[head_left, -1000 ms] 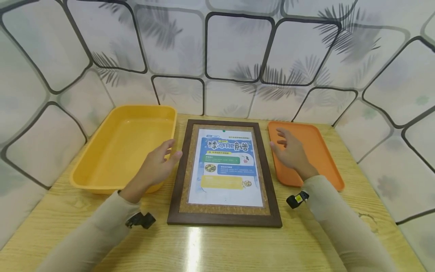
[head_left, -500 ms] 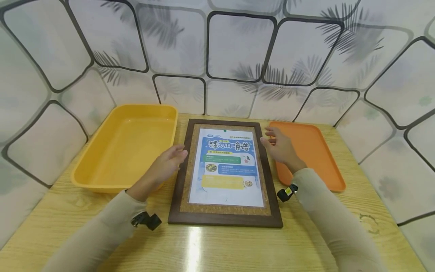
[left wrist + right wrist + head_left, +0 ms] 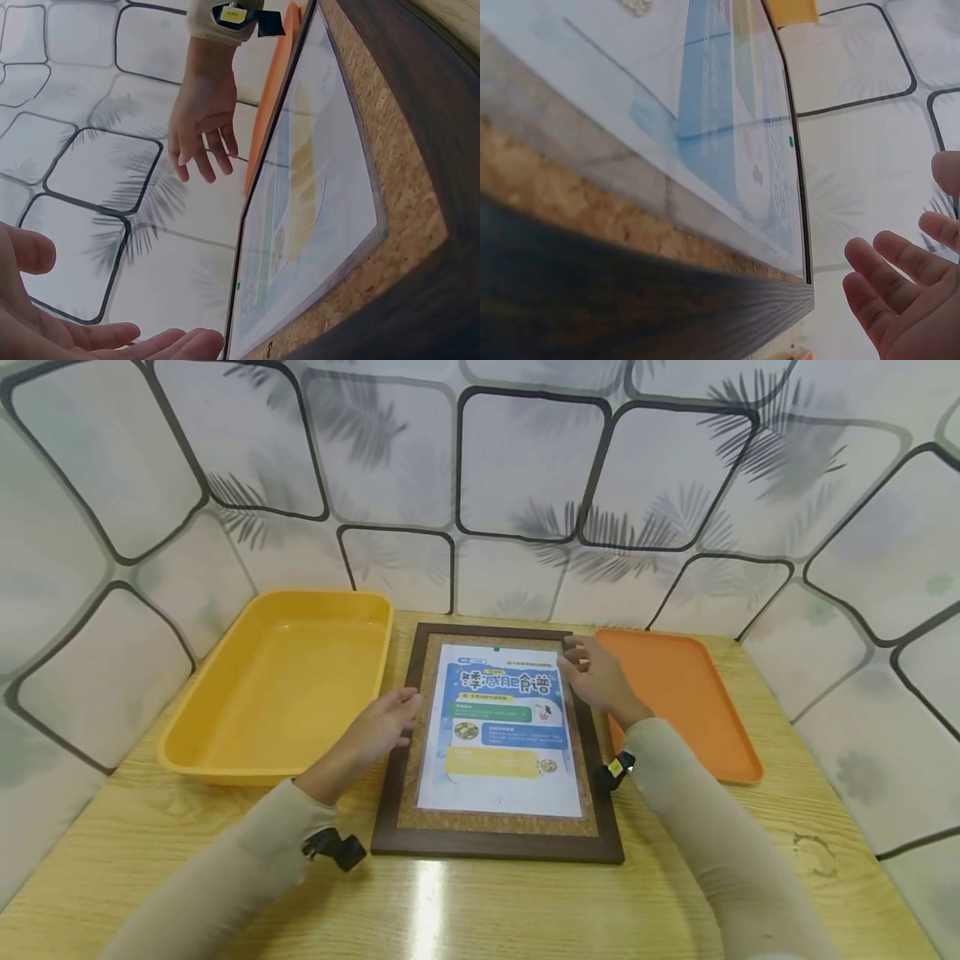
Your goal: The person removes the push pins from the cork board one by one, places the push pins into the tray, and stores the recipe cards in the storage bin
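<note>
A printed poster (image 3: 495,735) with Chinese lettering lies on a cork board with a dark wooden frame (image 3: 495,845). Something small and green (image 3: 497,649), perhaps a pin, sits at the poster's top edge. My left hand (image 3: 375,739) hovers by the frame's left side, fingers relaxed and holding nothing. Over the frame's upper right side is my right hand (image 3: 598,681), also bare, its fingers loosely bent. From the left wrist view, the right hand (image 3: 204,120) appears raised above the board. In the right wrist view, its fingers (image 3: 889,281) stand apart from the frame.
A deep yellow tray (image 3: 176,770) stands left of the board. On the right, an orange tray (image 3: 697,710) lies partly behind the right hand. All rest on a wooden table (image 3: 480,910) with patterned walls (image 3: 525,460) at the back and sides.
Both hands have moved inward: the left to the right over the frame's left edge, the right to the left from the orange tray to the frame. The board and trays stay put.
</note>
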`<control>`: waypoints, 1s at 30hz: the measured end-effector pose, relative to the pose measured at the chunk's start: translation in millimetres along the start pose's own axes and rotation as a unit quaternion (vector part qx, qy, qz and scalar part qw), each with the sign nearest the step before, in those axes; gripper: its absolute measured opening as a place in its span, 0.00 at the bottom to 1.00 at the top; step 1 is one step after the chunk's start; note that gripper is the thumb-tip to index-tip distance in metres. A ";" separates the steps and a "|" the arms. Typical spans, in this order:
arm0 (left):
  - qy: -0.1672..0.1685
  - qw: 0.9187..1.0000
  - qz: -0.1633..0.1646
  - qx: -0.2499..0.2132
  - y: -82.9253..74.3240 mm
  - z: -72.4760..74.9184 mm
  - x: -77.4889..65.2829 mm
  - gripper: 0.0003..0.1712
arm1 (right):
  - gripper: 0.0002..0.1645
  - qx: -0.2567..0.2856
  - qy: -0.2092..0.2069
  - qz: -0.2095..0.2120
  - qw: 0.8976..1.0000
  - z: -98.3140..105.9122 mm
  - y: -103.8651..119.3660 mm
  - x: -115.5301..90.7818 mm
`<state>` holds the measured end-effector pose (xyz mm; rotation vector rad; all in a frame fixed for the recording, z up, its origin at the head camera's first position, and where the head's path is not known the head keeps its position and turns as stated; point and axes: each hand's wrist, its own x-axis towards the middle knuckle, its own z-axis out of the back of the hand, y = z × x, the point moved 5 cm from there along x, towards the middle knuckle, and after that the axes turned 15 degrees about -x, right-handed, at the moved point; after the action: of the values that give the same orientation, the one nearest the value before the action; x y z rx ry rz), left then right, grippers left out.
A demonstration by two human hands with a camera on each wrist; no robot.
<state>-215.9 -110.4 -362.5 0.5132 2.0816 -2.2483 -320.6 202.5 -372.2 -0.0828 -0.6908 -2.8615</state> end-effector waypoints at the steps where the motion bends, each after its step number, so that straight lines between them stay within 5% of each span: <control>1: -0.003 1.000 0.002 -0.004 0.5 -0.5 1.0 0.35 | 0.35 0.001 0.004 -0.003 1.000 -1.3 0.2 1.4; 30: -0.031 0.996 0.039 -0.069 16.6 -11.9 9.6 0.32 | 0.35 -0.011 0.063 -0.018 0.998 -33.5 9.9 43.1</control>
<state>-218.3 -98.6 -381.5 0.5010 2.1283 -2.0348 -361.1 170.9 -393.2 0.1059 -0.6418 -2.8786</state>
